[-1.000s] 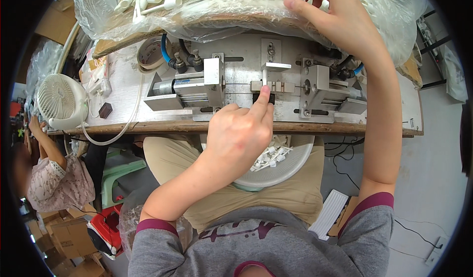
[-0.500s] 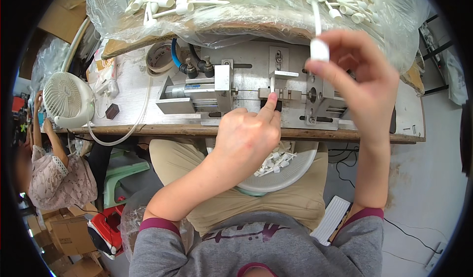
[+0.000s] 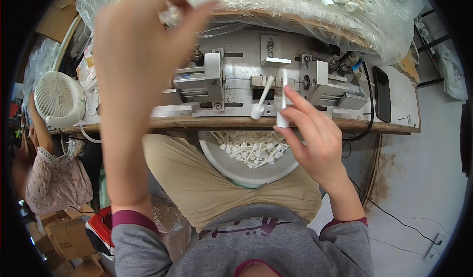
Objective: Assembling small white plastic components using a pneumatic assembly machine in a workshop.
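Observation:
My right hand (image 3: 315, 136) pinches a white plastic cap with a stem (image 3: 283, 117), stem upward, at the front of the metal fixture (image 3: 276, 81). Just left of it, another white capped stem (image 3: 262, 99) stands tilted before the fixture, its cap lower; whether it rests on anything I cannot tell. My left hand (image 3: 143, 35), smeared by motion, is raised over the left side of the bench near the plastic-lined heap of white parts. Its thumb and fingers look spread, with nothing visible between them.
On my lap sits a grey basket (image 3: 217, 161) of white parts. Metal cylinder blocks (image 3: 214, 80) flank the fixture. A dark phone (image 3: 382, 94) lies at the bench's right. A white fan (image 3: 59, 98) stands left, with another person (image 3: 56, 181) beyond it.
My left hand has left the fixture and swung up and left. My right hand has come down from the heap to the fixture with a white capped stem. Another one now tilts in front.

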The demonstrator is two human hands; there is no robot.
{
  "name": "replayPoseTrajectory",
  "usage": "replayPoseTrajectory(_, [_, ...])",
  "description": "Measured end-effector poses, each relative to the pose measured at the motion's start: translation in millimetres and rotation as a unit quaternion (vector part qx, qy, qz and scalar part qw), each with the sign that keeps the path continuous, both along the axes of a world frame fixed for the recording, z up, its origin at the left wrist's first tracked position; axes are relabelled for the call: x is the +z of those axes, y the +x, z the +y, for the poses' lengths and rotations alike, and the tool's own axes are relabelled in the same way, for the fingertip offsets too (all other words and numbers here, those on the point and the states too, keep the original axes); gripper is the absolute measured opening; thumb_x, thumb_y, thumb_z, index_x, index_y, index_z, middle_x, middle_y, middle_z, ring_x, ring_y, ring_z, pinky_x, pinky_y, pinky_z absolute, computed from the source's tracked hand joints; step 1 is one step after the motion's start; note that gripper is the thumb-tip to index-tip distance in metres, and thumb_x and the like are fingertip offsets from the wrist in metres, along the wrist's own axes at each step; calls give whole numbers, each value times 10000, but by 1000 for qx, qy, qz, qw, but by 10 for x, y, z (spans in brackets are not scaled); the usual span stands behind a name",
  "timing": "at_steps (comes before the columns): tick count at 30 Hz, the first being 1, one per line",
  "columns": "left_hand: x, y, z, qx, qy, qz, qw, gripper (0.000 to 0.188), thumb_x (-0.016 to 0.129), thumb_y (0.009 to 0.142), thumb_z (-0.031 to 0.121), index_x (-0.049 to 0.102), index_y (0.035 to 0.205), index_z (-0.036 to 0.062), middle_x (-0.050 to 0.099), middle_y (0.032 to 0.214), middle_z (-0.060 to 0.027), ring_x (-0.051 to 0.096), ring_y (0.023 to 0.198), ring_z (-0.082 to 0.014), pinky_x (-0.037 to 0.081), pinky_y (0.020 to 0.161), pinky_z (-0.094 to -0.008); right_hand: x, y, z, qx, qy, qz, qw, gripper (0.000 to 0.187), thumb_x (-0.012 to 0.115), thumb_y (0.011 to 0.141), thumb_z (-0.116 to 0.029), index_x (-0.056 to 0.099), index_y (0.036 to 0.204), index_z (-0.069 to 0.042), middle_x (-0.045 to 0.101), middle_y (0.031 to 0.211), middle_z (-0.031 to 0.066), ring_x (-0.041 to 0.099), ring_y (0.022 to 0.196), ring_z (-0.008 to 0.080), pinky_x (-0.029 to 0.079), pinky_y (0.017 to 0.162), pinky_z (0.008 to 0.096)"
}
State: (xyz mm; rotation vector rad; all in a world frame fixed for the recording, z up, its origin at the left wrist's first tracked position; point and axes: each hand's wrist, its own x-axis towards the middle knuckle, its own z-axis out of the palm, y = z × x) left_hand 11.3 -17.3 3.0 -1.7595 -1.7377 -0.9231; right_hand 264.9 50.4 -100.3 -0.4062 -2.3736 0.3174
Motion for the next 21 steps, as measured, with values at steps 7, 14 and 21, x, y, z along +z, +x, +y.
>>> replayPoseTrajectory(7, [340,-344,488,192,-259,44,946,219,716,796,67,754,997,-11,737,921,-193,711,805,-336,556,765,-403,-67,-251,-44,-16,87,-106,990,306,814,711,-83,664,972,-31,716,1215,130,599,560,174,462,547,271])
replayPoseTrajectory(14, [188,-375,629,55,-126,-77,987,164,709,846,94,739,924,-47,726,859,-216,701,756,-314,551,729,-375,-32,-327,-33,-26,91,-143,985,282,809,719,-109,648,940,-41,730,1169,141,584,522,178,454,522,268])
replayPoseTrajectory(21, [164,-8,204,-37,-40,-275,960,137,757,855,114,742,952,18,696,829,-73,634,672,-128,468,563,-226,114,-337,16,-4,80,-143,987,294,808,742,-146,652,962,-30,742,1111,150,594,500,185,459,491,273])
